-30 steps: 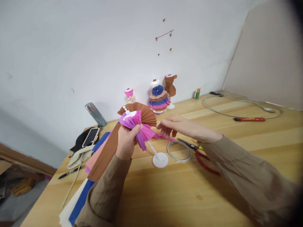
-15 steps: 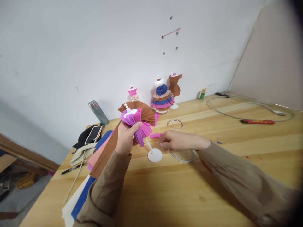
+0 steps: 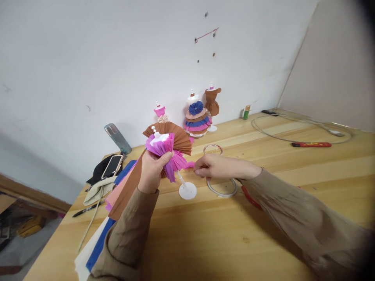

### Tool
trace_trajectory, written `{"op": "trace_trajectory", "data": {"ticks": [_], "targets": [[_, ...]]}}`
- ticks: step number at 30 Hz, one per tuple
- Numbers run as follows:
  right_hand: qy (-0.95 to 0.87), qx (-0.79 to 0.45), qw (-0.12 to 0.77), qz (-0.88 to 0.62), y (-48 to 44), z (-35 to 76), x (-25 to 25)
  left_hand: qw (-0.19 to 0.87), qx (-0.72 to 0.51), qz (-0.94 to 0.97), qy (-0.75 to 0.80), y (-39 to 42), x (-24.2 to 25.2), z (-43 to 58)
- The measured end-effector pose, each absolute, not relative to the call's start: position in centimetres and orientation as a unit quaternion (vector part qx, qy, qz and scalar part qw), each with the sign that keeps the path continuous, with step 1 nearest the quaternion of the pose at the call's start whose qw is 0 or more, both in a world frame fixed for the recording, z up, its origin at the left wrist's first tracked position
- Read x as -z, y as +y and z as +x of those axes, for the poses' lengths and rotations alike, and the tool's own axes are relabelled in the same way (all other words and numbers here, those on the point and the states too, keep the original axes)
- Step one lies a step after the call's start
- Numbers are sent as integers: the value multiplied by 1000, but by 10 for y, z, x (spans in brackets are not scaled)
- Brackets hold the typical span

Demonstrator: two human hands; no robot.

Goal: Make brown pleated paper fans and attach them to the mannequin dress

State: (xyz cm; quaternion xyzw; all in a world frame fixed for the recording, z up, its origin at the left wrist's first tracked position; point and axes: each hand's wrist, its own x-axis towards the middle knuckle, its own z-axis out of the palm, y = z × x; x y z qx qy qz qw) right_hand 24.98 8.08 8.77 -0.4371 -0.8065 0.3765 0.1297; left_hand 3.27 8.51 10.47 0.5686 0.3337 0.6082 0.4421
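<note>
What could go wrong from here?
1. The left hand grips pleated pink-purple paper on the small white dress form; squeezing could crush the folds.
2. The dress form leans, so its round white base might slip if the grip loosens.
3. The tan right sleeve partly hides a curved red handle and could snag it.

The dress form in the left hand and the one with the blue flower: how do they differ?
The held form is tilted in the left hand; the flower form stands upright, untouched. The held form has pink and purple pleats in front; the flower form has ruffles in several colours. The held form's base shows; the flower form's is hidden. Both have white tops.
</note>
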Motion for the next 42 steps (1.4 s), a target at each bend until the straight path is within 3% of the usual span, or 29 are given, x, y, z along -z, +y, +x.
{"op": "trace_trajectory", "data": {"ticks": [12, 21, 30, 42], "targets": [[-809, -370, 123, -440, 82, 256, -90, 562, -558, 529, 305, 78, -117, 25], [-797, -374, 130, -456, 85, 260, -89, 559, -522, 571, 297, 79, -112, 16], [-819, -220, 102, -519, 96, 264, -84, 387, -661, 566, 305, 70, -141, 12], [-805, -105, 71, -579, 105, 253, -57, 512, -576, 544, 332, 87, -121, 14]]}}
